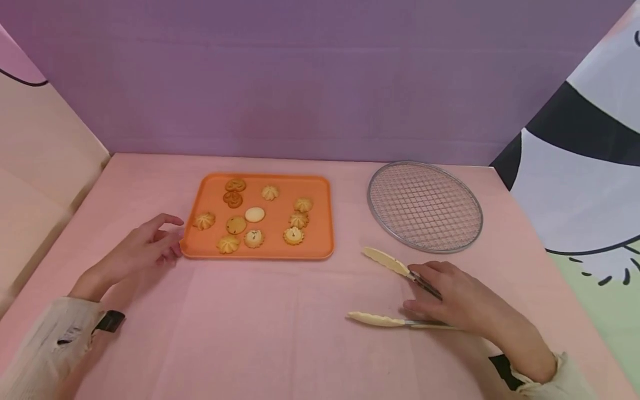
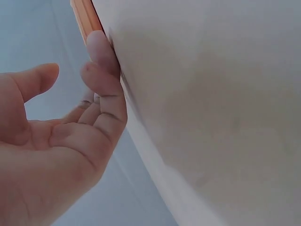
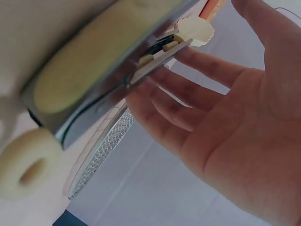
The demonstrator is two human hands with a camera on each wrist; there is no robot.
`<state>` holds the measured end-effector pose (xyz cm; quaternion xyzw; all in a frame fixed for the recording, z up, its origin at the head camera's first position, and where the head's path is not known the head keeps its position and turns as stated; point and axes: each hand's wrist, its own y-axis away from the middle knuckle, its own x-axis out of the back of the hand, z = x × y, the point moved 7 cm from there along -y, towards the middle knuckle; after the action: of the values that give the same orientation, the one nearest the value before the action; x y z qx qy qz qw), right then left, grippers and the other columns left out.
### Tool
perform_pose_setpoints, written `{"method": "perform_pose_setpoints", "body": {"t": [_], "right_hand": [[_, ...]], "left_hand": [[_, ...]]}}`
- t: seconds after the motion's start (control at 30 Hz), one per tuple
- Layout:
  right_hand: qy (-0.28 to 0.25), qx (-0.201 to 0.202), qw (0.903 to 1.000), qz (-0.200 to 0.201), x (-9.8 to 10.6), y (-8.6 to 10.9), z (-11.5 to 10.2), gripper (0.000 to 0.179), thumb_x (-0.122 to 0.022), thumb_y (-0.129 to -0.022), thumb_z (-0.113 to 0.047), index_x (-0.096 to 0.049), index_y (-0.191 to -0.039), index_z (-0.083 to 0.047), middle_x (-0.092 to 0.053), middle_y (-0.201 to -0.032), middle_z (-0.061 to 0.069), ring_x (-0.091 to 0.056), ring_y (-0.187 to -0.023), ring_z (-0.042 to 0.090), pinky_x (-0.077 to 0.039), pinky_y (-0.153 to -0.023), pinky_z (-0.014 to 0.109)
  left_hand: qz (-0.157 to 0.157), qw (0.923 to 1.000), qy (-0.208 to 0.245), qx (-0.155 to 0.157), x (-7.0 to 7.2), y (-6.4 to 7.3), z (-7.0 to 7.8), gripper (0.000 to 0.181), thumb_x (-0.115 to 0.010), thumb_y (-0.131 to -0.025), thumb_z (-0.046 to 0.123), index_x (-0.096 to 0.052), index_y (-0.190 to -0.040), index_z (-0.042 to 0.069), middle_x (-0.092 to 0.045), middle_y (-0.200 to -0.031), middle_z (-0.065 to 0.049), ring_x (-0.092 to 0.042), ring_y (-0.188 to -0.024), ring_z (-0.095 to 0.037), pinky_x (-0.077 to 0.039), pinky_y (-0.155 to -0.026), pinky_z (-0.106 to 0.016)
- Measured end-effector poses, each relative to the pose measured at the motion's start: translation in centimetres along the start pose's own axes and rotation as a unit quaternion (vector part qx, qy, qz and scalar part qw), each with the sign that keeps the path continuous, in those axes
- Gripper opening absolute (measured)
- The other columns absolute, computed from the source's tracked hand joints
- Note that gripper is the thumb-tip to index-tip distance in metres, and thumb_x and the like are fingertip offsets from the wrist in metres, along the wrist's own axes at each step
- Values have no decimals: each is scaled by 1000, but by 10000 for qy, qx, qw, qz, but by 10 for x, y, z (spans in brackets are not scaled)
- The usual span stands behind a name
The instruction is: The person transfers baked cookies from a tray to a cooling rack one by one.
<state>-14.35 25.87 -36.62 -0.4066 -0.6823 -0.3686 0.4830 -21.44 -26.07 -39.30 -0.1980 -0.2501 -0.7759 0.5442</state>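
Observation:
At the left of the table, my left hand (image 1: 142, 244) has its fingertips right at the left edge of an orange tray (image 1: 275, 258). In the left wrist view its thumb stands apart and the fingers bend loosely by the tray's rim (image 2: 85, 21). Several cookies, among them a pale round cookie (image 1: 255, 214) and a pretzel-shaped cookie (image 1: 233, 199), lie on the tray. On the right, my right hand (image 1: 457, 297) is over a pair of spread tongs (image 1: 385, 259) with cream scalloped tips. Its fairly straight fingers touch the tongs' far metal arm, and the thumb is apart from it.
A round wire mesh rack (image 1: 425, 205) with a metal rim lies behind the tongs, right of the tray. Pink cloth (image 1: 250, 333) covers the table. A purple backdrop (image 1: 300, 83) rises along the back edge, with printed panels at both sides.

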Motion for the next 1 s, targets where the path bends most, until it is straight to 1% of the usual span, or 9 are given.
{"method": "perform_pose_setpoints", "body": {"t": [0.1, 0.17, 0.3, 0.37, 0.43, 0.53, 0.6, 0.8, 1.0], "right_hand": [[-69, -115, 9998, -145, -4, 0, 0, 91, -64, -79, -74, -57, -137, -5, -55, -132, 21, -55, -119, 37, -50, -94, 58], [-53, -96, 9998, -176, -6, -1, -1, 93, -66, -77, -74, -57, -137, -3, -55, -132, 20, -55, -118, 36, -50, -93, 58], [65, 44, 9998, -165, -7, -3, -3, 90, -74, -76, -66, -57, -135, 0, -56, -127, 19, -57, -112, 33, -52, -91, 54], [2, 6, 9999, -146, -7, -2, -2, 88, -76, -75, -64, -58, -134, 0, -57, -125, 17, -58, -108, 30, -53, -90, 52], [-136, -89, 9998, -124, -6, -1, -1, 89, -75, -75, -67, -58, -134, -2, -57, -125, 16, -59, -108, 29, -53, -90, 52], [-340, -169, 9992, -91, -5, 3, 1, 92, -72, -75, -71, -58, -135, -3, -58, -127, 17, -60, -111, 30, -52, -92, 53], [-389, -129, 9991, -80, -4, 5, 1, 93, -70, -76, -71, -56, -136, -2, -58, -128, 18, -58, -115, 33, -50, -94, 55], [-459, -1, 9989, -125, -6, 9, 1, 95, -71, -76, -70, -53, -140, -1, -55, -132, 19, -54, -120, 35, -48, -96, 56], [-434, -165, 9986, -268, -7, 12, 3, 103, -70, -73, -75, -50, -143, -2, -51, -135, 22, -50, -123, 38, -46, -98, 59]], "left_hand": [[-116, 9999, 115, 22, 0, 0, -3, 47, -50, -106, 26, -36, -141, -3, -65, -88, -16, -67, -72, -25, -57, -66, -29], [-238, 9994, 259, -4, 0, -1, -5, 47, -50, -106, 26, -36, -142, -1, -65, -88, -17, -67, -72, -25, -57, -67, -29], [-506, 9971, 561, -78, 1, -3, -9, 42, -49, -106, 22, -39, -142, 1, -64, -89, -19, -67, -73, -26, -57, -67, -30], [-614, 9959, 659, -93, 1, -5, -11, 41, -49, -106, 21, -40, -142, 2, -64, -89, -19, -67, -73, -26, -57, -67, -30], [-680, 9952, 691, -109, 1, -6, -11, 41, -49, -106, 20, -39, -142, 2, -64, -90, -19, -67, -74, -27, -57, -68, -30], [-712, 9955, 617, -112, 1, -8, -9, 44, -49, -106, 18, -35, -145, 4, -65, -91, -18, -67, -75, -27, -57, -70, -31], [-694, 9960, 547, -90, 1, -9, -8, 47, -50, -105, 14, -32, -147, 4, -65, -90, -18, -67, -74, -27, -58, -70, -31], [-697, 9964, 485, 17, -2, -9, -7, 59, -54, -101, 4, -26, -153, 2, -64, -84, -16, -66, -69, -24, -58, -66, -31], [-575, 9972, 465, 142, -2, -12, -8, 64, -57, -99, 3, -23, -154, 1, -66, -83, -15, -66, -69, -24, -59, -66, -31]]}}
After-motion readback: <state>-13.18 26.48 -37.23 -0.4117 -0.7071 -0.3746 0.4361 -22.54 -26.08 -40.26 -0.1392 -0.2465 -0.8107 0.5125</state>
